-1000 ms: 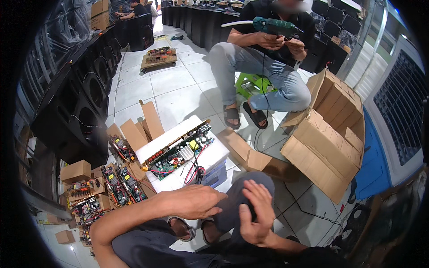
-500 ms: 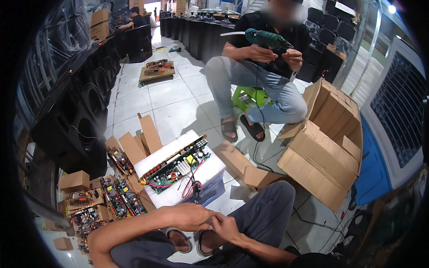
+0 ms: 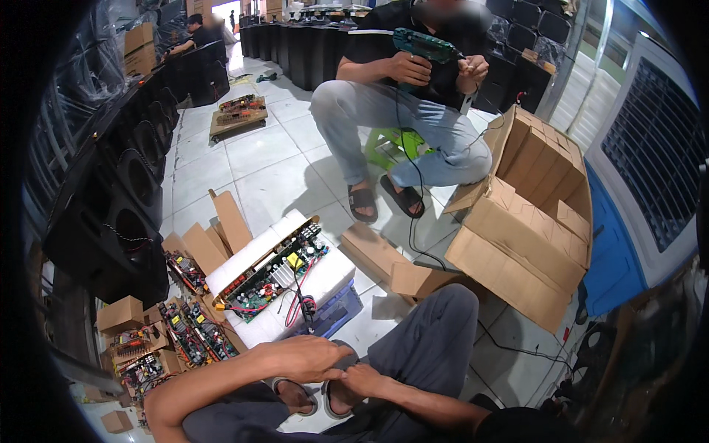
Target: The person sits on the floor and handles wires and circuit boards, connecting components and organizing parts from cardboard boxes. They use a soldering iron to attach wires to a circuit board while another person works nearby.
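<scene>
1. Meeting near the left thumb, the left hand (image 3: 314,359) and right hand (image 3: 365,381) touch each other. The left's fingers lie loosely together and the right's are curled in; whether anything small is pinched between them, I cannot tell.
2. Just beyond the hands, a long circuit board (image 3: 258,290) lies on top of a white foam block (image 3: 336,267), with red and black wires (image 3: 298,308) trailing over the near side.
3. The board is probably fairly light and stiff, but fragile on top (tall parts crowd around a silver heatsink (image 3: 283,276)). Its two ends look the best hold, keeping fingers off the components and loose wires.
4. Beneath the foam sits a blue plastic bin (image 3: 341,308), its contents hidden.
5. To the right, a large cardboard box (image 3: 528,229) stands open; cardboard panels show inside, its bottom does not. At left, a small carton (image 3: 120,315) appears closed, near more circuit boards (image 3: 198,332).
</scene>
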Motion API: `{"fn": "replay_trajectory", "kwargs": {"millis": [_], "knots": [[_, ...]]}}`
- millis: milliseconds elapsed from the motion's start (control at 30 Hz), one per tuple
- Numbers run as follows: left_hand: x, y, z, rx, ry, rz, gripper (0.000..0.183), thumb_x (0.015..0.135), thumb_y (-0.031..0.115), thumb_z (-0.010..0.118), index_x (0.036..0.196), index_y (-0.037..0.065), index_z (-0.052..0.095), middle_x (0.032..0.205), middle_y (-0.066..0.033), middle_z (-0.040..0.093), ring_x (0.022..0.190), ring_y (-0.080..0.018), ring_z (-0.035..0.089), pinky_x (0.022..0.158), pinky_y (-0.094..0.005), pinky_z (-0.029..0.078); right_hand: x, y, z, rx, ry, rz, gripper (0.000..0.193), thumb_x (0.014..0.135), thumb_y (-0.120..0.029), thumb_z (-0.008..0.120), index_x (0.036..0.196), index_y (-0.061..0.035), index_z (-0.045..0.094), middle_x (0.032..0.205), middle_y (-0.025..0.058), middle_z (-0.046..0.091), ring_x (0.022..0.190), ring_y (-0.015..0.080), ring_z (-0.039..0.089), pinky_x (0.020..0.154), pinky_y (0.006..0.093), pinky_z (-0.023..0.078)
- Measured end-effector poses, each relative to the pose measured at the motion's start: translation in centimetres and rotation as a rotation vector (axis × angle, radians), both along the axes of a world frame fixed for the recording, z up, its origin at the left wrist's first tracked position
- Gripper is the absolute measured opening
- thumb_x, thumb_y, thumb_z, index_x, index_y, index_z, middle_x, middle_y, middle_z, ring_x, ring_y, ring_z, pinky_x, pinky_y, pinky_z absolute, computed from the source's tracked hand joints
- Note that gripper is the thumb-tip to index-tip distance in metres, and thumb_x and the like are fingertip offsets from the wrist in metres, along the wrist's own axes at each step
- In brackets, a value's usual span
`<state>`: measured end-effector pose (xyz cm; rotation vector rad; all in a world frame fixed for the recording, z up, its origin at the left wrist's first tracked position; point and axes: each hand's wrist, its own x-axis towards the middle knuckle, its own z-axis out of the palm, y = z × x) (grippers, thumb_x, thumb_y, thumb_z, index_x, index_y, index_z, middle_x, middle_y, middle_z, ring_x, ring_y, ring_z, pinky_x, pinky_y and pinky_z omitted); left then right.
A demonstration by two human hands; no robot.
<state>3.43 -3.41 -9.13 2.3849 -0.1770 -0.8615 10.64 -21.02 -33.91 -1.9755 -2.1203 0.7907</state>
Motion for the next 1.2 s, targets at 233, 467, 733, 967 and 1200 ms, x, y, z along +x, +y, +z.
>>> {"fn": "replay_trajectory", "kwargs": {"millis": [233, 467, 733, 967, 1200], "knots": [[0.3, 0.0, -0.3, 0.022, 0.046, -0.028, 0.062, 0.102, 0.042, 0.054, 0.142, -0.005, 0.045, 0.119, -0.0313, 0.063, 0.114, -0.0458, 0.06, 0.097, -0.0512, 0.048, -0.1, -0.2, 0.5, -0.097, -0.048, 0.132, 0.019, 0.089, -0.021, 0.06, 0.094, -0.0077, 0.073, 0.092, 0.0143, 0.075, 0.088, 0.0323, 0.074, 0.083, 0.0461, 0.056], [0.3, -0.1, -0.5, 0.007, 0.032, -0.029, 0.063, 0.102, 0.042, 0.054, 0.141, -0.006, 0.045, 0.119, -0.0307, 0.063, 0.114, -0.0462, 0.06, 0.097, -0.0515, 0.048, -0.3, -0.1, -0.5, -0.131, -0.013, 0.076, 0.02, 0.084, -0.023, 0.065, 0.093, -0.0087, 0.075, 0.092, 0.0141, 0.075, 0.088, 0.0322, 0.074, 0.081, 0.045, 0.056], [0.2, -0.2, -0.6, 0.026, 0.036, -0.018, 0.063, 0.101, 0.043, 0.054, 0.142, -0.004, 0.044, 0.12, -0.0307, 0.063, 0.114, -0.0459, 0.06, 0.097, -0.0519, 0.048, 0.0, 0.0, 0.3, -0.118, 0.003, 0.097, 0.019, 0.082, -0.021, 0.066, 0.09, -0.0061, 0.075, 0.089, 0.0155, 0.075, 0.085, 0.0331, 0.074, 0.076, 0.0448, 0.057], [0.3, -0.3, -0.6, 0.015, 0.034, -0.032, 0.063, 0.101, 0.043, 0.054, 0.142, -0.005, 0.045, 0.12, -0.0311, 0.063, 0.115, -0.0455, 0.06, 0.097, -0.051, 0.048, 0.1, -0.4, -1.0, -0.058, -0.04, 0.116, 0.019, 0.086, -0.021, 0.062, 0.088, -0.0064, 0.074, 0.087, 0.0147, 0.075, 0.082, 0.0322, 0.074, 0.073, 0.0442, 0.058], [-0.4, -0.3, -1.3, -0.011, -0.064, 0.001, 0.049, 0.099, 0.035, 0.058, 0.127, -0.004, 0.051, 0.105, -0.03, 0.066, 0.105, -0.0459, 0.063, 0.089, -0.0525, 0.049, 0.1, -0.2, -0.9, -0.062, -0.027, 0.121, 0.02, 0.087, -0.02, 0.061, 0.088, -0.0063, 0.074, 0.087, 0.0149, 0.075, 0.083, 0.0323, 0.075, 0.073, 0.0443, 0.058]]}}
